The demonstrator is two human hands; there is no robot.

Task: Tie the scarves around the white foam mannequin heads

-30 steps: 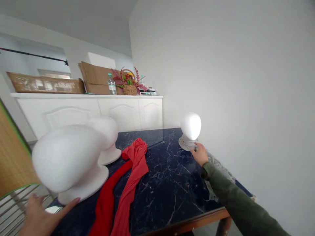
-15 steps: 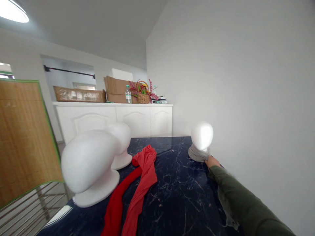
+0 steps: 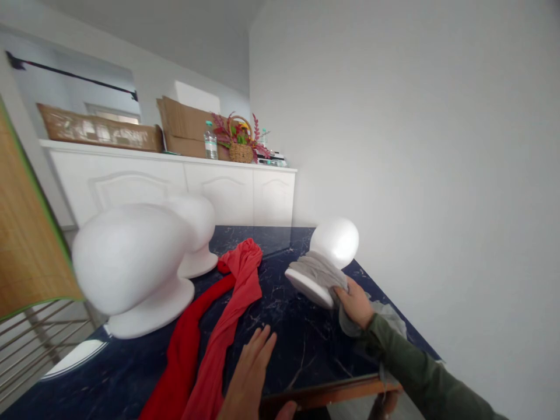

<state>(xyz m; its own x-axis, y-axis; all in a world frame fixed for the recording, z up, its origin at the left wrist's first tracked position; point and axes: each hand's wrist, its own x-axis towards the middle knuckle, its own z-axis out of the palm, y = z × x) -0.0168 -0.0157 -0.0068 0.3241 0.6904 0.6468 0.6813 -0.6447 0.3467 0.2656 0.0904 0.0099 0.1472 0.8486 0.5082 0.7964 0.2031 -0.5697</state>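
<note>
A white foam mannequin head (image 3: 336, 242) stands tilted at the right of the table, its round base lifted toward me. Around its neck is a grey scarf (image 3: 315, 269), whose loose end trails down past the table edge. My right hand (image 3: 356, 303) pinches this scarf beside the neck. My left hand (image 3: 252, 373) is open over the near part of the table, fingers spread, touching nothing I can see. Left of it lies a red scarf (image 3: 238, 291), long and partly twisted.
Two more white mannequin heads, the near one (image 3: 131, 256) and the far one (image 3: 196, 224), stand at the left of the dark marbled table (image 3: 280, 350). Behind is a white cabinet (image 3: 223, 192) with cardboard boxes, a bottle (image 3: 210, 141) and a flower basket (image 3: 240, 153). A wall rises at the right.
My right hand has pulled the grey scarf closer, and the mannequin head has come nearer and tipped over. My left hand has come into view. The camera has tilted down.
</note>
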